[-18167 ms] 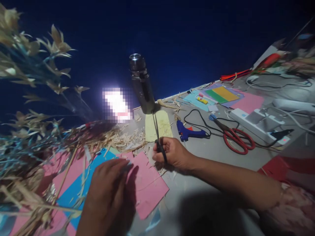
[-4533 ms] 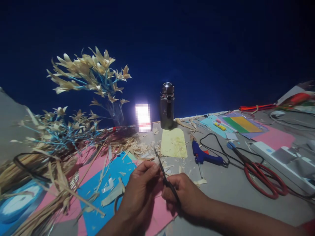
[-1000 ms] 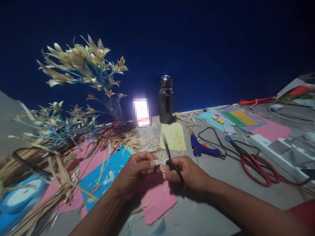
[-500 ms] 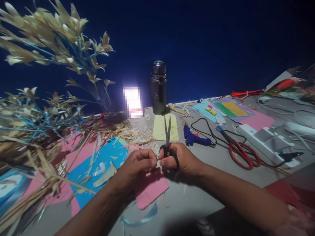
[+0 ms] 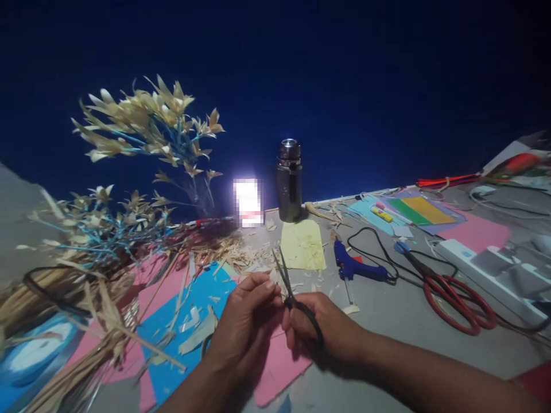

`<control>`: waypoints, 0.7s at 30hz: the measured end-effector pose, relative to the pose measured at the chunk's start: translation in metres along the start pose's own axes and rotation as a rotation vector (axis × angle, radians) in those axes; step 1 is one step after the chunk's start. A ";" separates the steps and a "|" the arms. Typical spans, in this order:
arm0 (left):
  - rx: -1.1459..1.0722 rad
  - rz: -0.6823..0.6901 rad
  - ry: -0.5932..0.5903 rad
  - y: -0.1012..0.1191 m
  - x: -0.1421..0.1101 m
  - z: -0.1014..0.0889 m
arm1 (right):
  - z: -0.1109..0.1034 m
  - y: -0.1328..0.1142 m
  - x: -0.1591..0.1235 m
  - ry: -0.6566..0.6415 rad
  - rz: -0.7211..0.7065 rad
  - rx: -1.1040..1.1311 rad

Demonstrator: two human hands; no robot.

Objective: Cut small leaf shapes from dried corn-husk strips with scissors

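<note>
In my right hand (image 5: pixel 316 324) is a pair of dark-handled scissors (image 5: pixel 287 281), its blades pointing up and slightly left with a narrow gap between them. My left hand (image 5: pixel 253 304) is closed in a pinch just left of the blades. Whatever lies between its fingertips is too small to make out. Below both hands lies a piece of pink paper (image 5: pixel 282 373). A blue sheet (image 5: pixel 172 344) strewn with dry scraps lies to the left of my left hand. Beyond the scissor tips is a pale yellow paper (image 5: pixel 303 244) with small shavings on it.
A dark flask (image 5: pixel 290 192) stands at the back beside a bright pixelated patch. To the right lie a blue glue gun (image 5: pixel 357 264), red-handled scissors (image 5: pixel 456 301), a white power strip (image 5: pixel 491 281) and cables. Dried leaf stems (image 5: pixel 159 132) rise at the left above straw scraps.
The view has tilted up and shifted, so things sit lower and farther right. The scissors now lean left, with their blades nearer my left fingertips.
</note>
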State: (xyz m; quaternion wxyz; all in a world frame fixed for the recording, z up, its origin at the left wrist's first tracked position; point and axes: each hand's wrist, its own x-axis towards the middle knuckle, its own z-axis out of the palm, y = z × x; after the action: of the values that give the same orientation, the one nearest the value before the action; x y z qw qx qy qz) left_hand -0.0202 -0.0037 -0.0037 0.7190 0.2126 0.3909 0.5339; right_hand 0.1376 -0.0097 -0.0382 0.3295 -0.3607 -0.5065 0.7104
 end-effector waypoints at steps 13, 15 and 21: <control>-0.059 0.054 0.055 -0.007 -0.003 0.004 | 0.015 0.006 0.001 0.013 0.035 -0.009; -0.056 0.046 0.066 -0.007 -0.003 0.005 | 0.015 0.004 0.001 0.024 0.031 -0.030; -0.077 0.032 0.044 -0.010 -0.001 0.003 | 0.017 0.001 0.001 0.047 0.025 -0.083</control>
State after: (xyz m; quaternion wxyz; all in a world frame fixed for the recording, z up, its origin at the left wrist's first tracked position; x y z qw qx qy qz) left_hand -0.0123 -0.0079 -0.0086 0.7094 0.1791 0.3821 0.5646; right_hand 0.1229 -0.0170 -0.0353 0.3172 -0.3971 -0.5229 0.6843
